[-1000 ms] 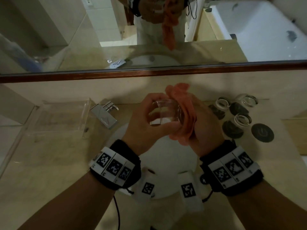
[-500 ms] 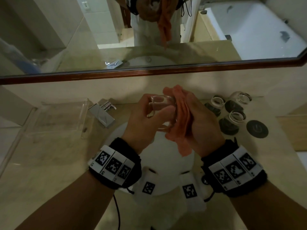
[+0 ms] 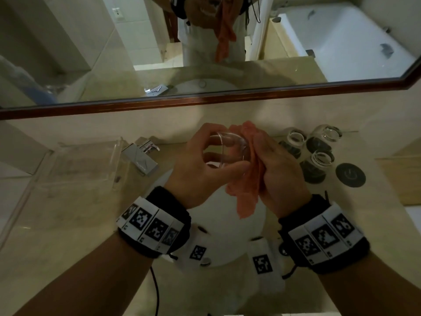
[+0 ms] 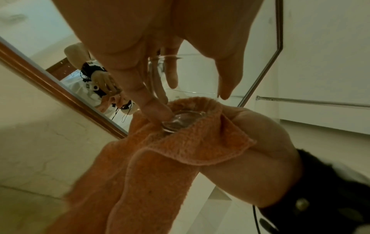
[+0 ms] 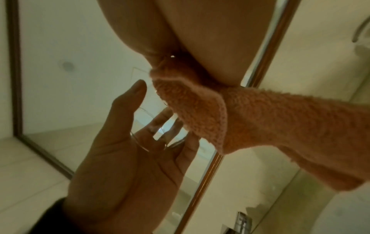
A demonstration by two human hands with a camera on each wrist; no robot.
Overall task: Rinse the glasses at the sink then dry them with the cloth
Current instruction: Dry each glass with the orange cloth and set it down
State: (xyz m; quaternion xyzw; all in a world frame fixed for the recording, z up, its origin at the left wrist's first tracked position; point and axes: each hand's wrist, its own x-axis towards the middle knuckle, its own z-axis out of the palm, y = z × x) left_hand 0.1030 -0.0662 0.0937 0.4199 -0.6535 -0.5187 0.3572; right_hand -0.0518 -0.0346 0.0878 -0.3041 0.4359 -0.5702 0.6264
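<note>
Over the last second I have turned the glass [image 3: 224, 149] in my fingers and worked the orange cloth [image 3: 247, 172] round its base. By my reckoning that puts me at the drying step for this glass, with the rinsing behind it.

Nearest me, above the white sink [image 3: 218, 226], my left hand [image 3: 200, 169] curls round the glass. The thumb lies along the side nearest me and the fingers wrap the far side. The glass lies tipped on its side above the sink, its open mouth towards my left hand.

Just right of the glass, my right hand [image 3: 278, 169] is folded over the cloth and presses it against the thick bottom of the glass. A loose tail of cloth hangs down towards the sink.

Further right of the sink, three more glasses [image 3: 319, 149] stand upside down on dark coasters. Left of the sink and behind it sits the tap [image 3: 141, 156], and beyond it the mirror [image 3: 205, 65].
</note>
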